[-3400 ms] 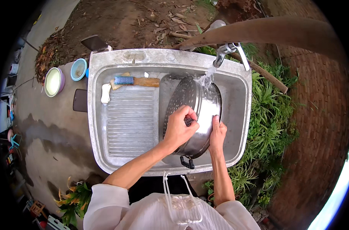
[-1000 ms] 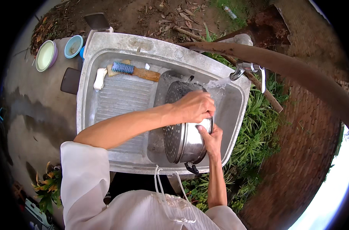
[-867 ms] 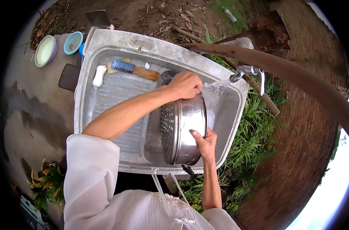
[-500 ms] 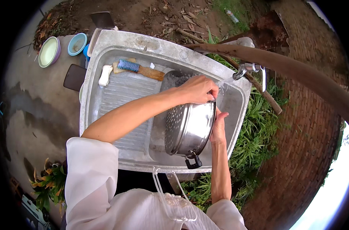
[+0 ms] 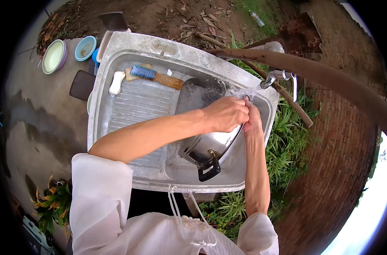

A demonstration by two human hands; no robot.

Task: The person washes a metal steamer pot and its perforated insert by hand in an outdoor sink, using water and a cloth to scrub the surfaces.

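Observation:
A shiny metal steamer pot [image 5: 208,146] is tilted on its side in the basin of the grey sink [image 5: 129,178]. Its black side handle [image 5: 209,170] points toward me. My left hand [image 5: 226,114] reaches across, its fingers curled closed at the pot's upper edge. Right beside it, my right hand [image 5: 253,118] grips the rim on the right, the two hands touching. Water runs from the silver tap [image 5: 275,77] and splashes just beyond my hands. The pot's perforated bottom is mostly hidden by my left forearm.
On the ribbed drainboard lie a wooden scrub brush [image 5: 166,80] with blue bristles and a white bottle-shaped item [image 5: 116,83]. A brown pipe [image 5: 312,61] crosses behind the tap. Two basins, one pale green [image 5: 54,57] and one blue [image 5: 85,48], stand on the ground at left.
The pot has turned and tipped, its perforated bottom swinging out of sight and its handle shifting slightly left. My left hand has moved down and right; my right hand has risen to meet it.

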